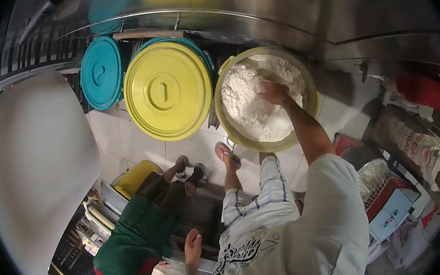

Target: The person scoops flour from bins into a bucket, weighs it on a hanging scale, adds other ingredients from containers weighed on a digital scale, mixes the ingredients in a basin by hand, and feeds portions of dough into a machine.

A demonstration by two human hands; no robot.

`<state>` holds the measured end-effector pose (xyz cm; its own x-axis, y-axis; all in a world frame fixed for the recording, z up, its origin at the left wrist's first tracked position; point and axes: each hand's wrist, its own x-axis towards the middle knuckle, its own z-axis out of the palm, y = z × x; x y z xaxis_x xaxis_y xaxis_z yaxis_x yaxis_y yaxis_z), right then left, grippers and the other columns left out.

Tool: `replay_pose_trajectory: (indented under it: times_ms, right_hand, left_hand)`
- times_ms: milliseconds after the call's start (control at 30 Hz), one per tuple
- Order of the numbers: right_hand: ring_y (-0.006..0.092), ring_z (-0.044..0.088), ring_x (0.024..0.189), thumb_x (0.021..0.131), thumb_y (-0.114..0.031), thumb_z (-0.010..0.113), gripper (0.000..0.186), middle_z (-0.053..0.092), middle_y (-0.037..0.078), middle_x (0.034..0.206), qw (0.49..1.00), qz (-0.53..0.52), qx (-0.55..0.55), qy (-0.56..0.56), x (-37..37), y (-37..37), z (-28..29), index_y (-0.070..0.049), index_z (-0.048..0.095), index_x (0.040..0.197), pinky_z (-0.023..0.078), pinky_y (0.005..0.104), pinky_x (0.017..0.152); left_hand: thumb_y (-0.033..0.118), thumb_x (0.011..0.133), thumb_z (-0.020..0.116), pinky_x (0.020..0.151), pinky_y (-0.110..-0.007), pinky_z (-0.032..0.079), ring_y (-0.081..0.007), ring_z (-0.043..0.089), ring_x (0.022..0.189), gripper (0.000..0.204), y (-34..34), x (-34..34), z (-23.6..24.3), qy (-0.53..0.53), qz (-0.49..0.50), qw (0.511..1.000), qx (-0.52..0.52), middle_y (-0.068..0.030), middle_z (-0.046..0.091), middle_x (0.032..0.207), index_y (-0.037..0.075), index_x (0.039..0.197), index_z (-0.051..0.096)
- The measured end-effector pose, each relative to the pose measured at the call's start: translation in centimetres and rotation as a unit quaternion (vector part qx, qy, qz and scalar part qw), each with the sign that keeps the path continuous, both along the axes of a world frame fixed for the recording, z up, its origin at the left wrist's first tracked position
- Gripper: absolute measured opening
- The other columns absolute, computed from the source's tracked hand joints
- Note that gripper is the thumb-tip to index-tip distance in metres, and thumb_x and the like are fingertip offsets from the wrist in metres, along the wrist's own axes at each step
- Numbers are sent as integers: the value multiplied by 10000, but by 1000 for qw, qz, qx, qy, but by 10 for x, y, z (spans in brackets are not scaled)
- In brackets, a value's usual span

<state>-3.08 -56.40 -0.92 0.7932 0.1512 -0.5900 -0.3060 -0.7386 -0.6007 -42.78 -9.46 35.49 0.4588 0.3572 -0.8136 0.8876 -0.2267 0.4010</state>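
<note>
A round yellow tub (310,111) holds a heap of white flour-like powder (244,95). Over that powder, inside the tub, is my right hand (274,93), with its fingers curled. A pale blurred shape lies against the fingers; I cannot make out what it is. My left hand (193,246) hangs low beside my body, loosely bent and with nothing in it. Left of the open tub stands another tub with a yellow lid (182,95), and past it one with a teal lid (100,72).
A person in a green shirt (131,229) is close on my left. A large pale rounded surface (34,163) fills the far left. On the right are a blue-grey box with buttons (394,213), a wire rack (380,191) and a printed sack (413,144). Tiled floor (193,148) shows between.
</note>
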Motion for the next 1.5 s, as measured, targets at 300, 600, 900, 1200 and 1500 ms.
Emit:
replay_pose_trajectory:
  times_ms: [300,600,900,1200,1500]
  right_hand:
    - [270,619,1171,791,-413,717,652,654,140,1280,970,-215,86,72,-55,18,13,-181,578,1384,447,343,1012]
    - [210,593,1016,836,-160,653,696,632,115,1149,820,-502,274,12,-186,34,73,1,412,1468,468,309,896]
    - [178,575,964,851,-122,601,548,623,76,1096,740,-542,398,-14,-209,2,153,-23,508,1382,458,296,866]
    - [123,598,963,1002,-223,482,344,641,8,1089,746,-428,472,-197,-244,2,438,-74,576,1297,506,311,852]
    - [214,667,941,898,-219,544,309,659,71,1026,698,-410,495,-315,-220,27,683,-25,604,1129,553,372,817]
  left_hand:
    - [322,976,655,727,-242,446,-80,536,876,492,8,-3,-9,54,-14,998,4,-21,628,1159,13,1344,547]
    - [302,1023,569,952,-300,453,-150,523,1239,456,-19,120,52,-136,-12,986,-95,-79,568,1353,61,1402,492]
    - [121,997,575,1090,-353,386,-216,465,1303,486,64,223,93,-523,-128,827,164,-137,464,1445,-18,1434,417]
    - [207,778,825,1160,-491,276,-368,304,1423,892,130,312,339,-780,-216,409,422,-210,279,1557,10,1486,319]
    - [429,739,826,1077,-532,373,-372,488,1261,738,94,304,346,-743,-253,483,389,-174,507,1342,98,1339,553]
